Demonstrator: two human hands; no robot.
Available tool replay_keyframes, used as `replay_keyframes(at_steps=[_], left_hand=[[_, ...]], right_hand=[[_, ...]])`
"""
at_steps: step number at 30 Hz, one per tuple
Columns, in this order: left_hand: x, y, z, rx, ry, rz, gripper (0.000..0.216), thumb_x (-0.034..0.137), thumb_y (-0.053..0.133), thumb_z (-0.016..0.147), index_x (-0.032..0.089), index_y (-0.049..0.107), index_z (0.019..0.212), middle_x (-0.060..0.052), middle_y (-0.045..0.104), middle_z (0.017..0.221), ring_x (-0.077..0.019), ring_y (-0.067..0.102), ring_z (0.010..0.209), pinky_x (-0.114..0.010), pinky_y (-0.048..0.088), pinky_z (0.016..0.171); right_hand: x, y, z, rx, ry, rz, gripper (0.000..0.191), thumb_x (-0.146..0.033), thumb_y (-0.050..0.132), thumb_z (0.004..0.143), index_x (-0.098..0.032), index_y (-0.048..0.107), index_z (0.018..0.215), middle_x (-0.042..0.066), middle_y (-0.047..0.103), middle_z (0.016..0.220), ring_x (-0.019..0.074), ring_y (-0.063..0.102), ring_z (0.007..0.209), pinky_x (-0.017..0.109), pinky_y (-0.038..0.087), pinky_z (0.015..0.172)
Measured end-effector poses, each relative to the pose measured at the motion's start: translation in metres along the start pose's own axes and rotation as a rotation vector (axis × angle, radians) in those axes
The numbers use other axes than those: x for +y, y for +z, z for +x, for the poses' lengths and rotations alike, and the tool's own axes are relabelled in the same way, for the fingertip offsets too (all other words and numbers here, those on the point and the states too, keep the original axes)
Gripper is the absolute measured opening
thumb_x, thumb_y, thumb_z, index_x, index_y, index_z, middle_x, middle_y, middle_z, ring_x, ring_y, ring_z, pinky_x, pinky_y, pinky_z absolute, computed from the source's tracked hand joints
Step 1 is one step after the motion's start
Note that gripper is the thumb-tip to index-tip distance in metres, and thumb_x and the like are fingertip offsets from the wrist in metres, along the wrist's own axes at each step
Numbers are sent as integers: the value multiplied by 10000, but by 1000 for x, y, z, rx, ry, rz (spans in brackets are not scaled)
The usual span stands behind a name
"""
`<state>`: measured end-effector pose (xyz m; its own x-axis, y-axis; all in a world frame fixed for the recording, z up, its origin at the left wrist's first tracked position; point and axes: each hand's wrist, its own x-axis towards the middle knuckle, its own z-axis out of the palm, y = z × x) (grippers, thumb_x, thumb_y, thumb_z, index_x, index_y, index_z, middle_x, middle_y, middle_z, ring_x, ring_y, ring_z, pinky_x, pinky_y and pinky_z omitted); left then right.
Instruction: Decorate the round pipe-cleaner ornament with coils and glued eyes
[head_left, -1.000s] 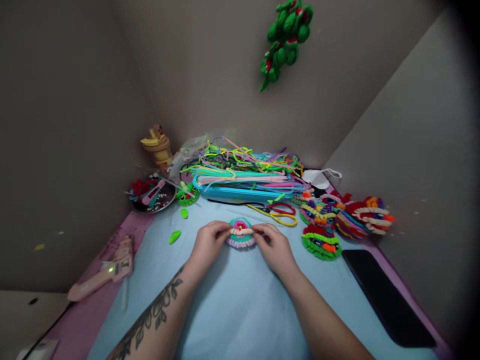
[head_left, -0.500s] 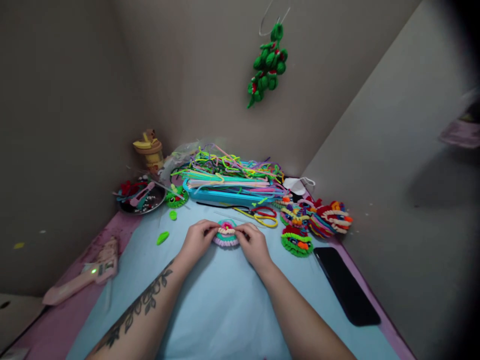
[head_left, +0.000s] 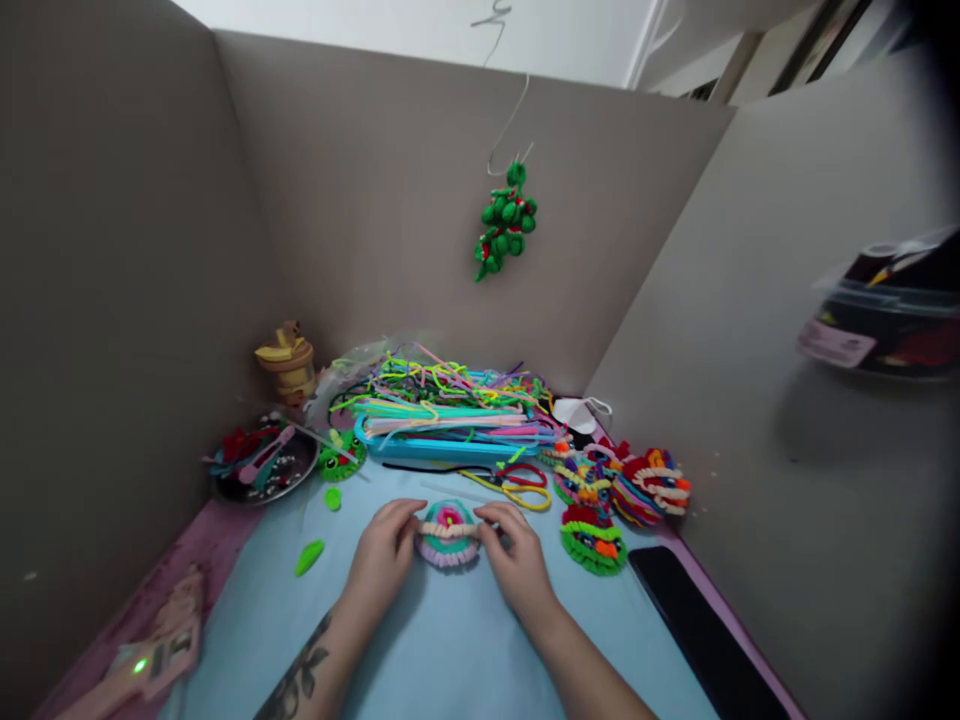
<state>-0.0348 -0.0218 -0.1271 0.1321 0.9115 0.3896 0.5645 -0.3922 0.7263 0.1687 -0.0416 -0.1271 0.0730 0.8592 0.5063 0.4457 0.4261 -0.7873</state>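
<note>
A round craft piece (head_left: 448,558) of coiled pipe cleaners, teal with a pink centre and a lilac rim, lies on the blue sheet between my hands. Across its middle runs a cream, crinkled pipe cleaner strip (head_left: 448,531). My left hand (head_left: 385,553) pinches the strip's left end with thumb and forefinger. On the other side, my right hand (head_left: 519,562) has its thumb and finger closed at the right end. Just beyond the piece lie scissors (head_left: 517,490) with one red and one yellow handle.
Behind stands a blue tray (head_left: 450,451) heaped with pipe cleaners. Finished bird-like pieces (head_left: 592,545) and a black phone (head_left: 701,630) lie right. On the left are a metal bowl (head_left: 306,470), a green leaf piece (head_left: 309,557) and a pink glue gun (head_left: 161,650). Grey partitions surround the table.
The view has tilted upward, so the table sits lower in the picture. My hands have moved slightly apart, and the cream strip now spans the piece's full width.
</note>
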Motion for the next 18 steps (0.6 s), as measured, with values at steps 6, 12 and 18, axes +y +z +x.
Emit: replay_keyframes(at_steps=[6,12,18], left_hand=[[0,1,1,35,45,62,315,140,435,842,183,678,1038,-103,701,1013,-244,639,968,-406,522,861],[4,0,-1,7,98,74,317,112,433,836,176,673,1032,-98,693,1017,-242,630,958,-410,527,845],[2,3,-2,20,93,72,304,96,433,843,150,671,1025,-107,694,1006,-238,627,959,-406,532,845]], right_hand=[[1,-26,14,-101,-53,-159,169,-207,519,868,-202,687,894,70,690,883,202,656,853,324,541,741],[20,-56,40,-265,116,-640,267,-173,445,871,-175,711,884,87,724,918,200,675,873,310,534,774],[25,-12,73,-474,112,-841,259,-223,455,912,-230,683,1036,89,729,990,213,673,926,310,494,804]])
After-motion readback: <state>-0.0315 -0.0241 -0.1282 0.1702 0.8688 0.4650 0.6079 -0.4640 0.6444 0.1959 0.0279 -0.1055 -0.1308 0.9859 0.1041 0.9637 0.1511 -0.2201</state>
